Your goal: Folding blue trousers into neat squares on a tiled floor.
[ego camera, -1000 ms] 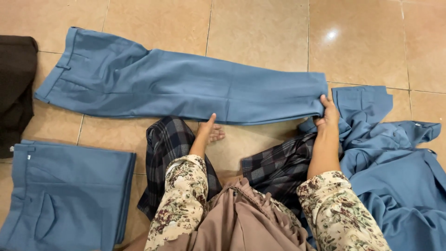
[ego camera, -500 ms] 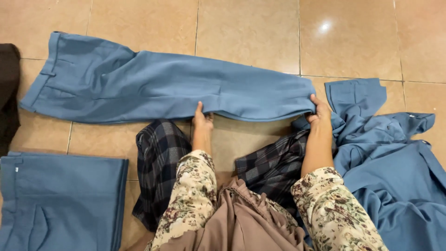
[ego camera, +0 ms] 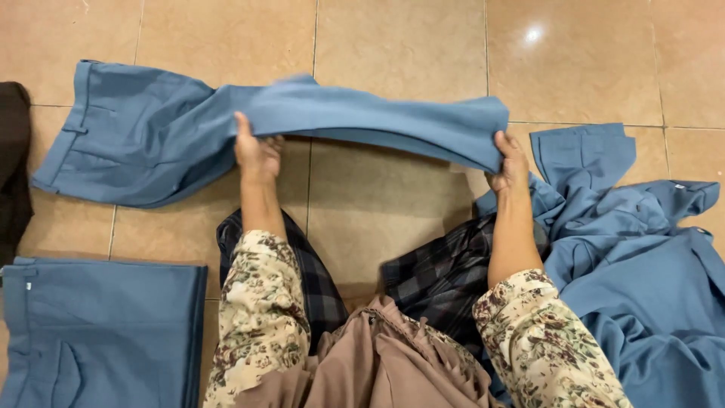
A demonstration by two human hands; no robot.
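Head view. The left hand point(ego camera: 257, 147) gripped the lower edge of the blue trousers point(ego camera: 143, 136) near mid-leg, fingers closed on the cloth. The right hand point(ego camera: 510, 162) was clamped on the same trousers at the hem end. The two hands were well apart, and between them the leg section was raised off the tiled floor point(ego camera: 400, 45); the waistband end lay flat on the floor at the left. A folded blue garment point(ego camera: 98, 332) lay at lower left, near the left sleeve. A heap of blue clothes point(ego camera: 642, 257) lay at right, just beside the right forearm. A dark garment point(ego camera: 13, 166) lay at the left edge. Plaid cloth point(ego camera: 438, 279) covered the person's legs, below the arms.
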